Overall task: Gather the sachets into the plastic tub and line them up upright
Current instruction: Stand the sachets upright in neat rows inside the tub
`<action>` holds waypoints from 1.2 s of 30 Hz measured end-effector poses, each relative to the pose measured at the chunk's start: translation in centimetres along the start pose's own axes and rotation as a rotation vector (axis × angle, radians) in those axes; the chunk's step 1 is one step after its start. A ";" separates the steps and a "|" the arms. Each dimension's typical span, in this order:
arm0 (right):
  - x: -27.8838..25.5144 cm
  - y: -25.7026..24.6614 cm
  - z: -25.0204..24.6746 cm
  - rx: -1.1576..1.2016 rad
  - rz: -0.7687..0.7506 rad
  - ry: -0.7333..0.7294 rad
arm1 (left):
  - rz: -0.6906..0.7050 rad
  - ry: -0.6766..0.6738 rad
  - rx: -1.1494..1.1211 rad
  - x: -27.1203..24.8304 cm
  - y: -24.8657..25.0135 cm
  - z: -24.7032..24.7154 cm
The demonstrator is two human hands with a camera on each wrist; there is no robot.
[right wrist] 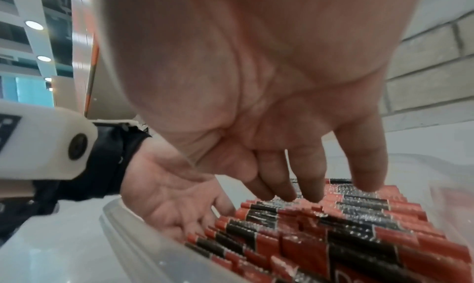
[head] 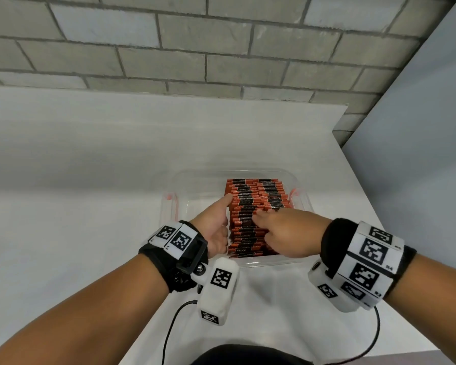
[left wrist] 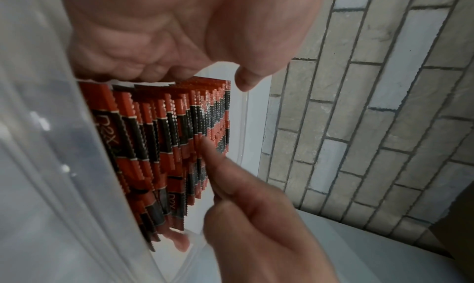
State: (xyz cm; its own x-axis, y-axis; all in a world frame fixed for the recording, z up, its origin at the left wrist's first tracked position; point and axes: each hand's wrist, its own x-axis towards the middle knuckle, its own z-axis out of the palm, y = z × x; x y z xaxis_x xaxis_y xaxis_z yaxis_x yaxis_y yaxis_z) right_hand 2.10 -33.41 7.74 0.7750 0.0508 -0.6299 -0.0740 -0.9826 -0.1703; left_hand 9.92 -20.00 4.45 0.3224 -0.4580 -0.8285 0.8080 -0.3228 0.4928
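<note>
Brick wall [head: 184, 43] in grey courses across the back, running down to a white countertop [head: 77, 159] that fills the lower view. Pale flat panel [head: 419, 154] along the right edge, closing off the corner where brick and counter meet. In the right wrist view, a room beyond with ceiling lights [right wrist: 33, 25] and an orange-edged column [right wrist: 92, 50], blurred. Near the counter's front, between the two forearms, a clear plastic tub [head: 169, 206] with faint red catches at its sides. Packed into the tub's right half, red-and-black sachets [head: 258, 198] standing on edge in close rows from the near wall to the far one; bare tub floor to their left. Left hand [head: 213, 227] inside the tub against the left flank of the rows, palm toward them, thumb stretched forward along the pack, fingers laid flat on the sachets' ends rather than curled round anything. Right hand [head: 284, 230] palm down over the top of the rows, fingers [right wrist: 315, 188] straight and touching the upper edges of the sachets, gripping nothing. Wrist units [head: 356, 267] with black-and-white marker squares strapped on both forearms, a white block [head: 219, 291] hanging below the left one. Thin black cables [head: 169, 335] trailing from the units across the near counter. Dark fabric [head: 245, 355] at the bottom edge, too cropped to identify.
</note>
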 end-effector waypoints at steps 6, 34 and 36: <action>1.1 -0.6 0.0 0.008 0.023 0.012 | 0.011 -0.002 0.018 -0.4 0.0 0.4; 4.7 -0.5 -3.3 0.038 0.131 -0.019 | 0.241 0.033 -0.039 3.0 1.9 0.9; 4.9 -0.3 -3.7 0.064 0.132 -0.006 | 0.256 0.062 -0.039 3.2 2.0 0.9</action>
State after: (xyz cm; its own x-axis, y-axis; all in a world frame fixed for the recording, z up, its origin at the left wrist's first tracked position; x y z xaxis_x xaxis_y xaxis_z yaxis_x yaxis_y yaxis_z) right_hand 8.21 -33.51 7.52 0.7523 -0.0768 -0.6543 -0.2147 -0.9675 -0.1334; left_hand 12.16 -22.84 3.07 0.5473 -0.4684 -0.6936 0.7143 -0.1706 0.6788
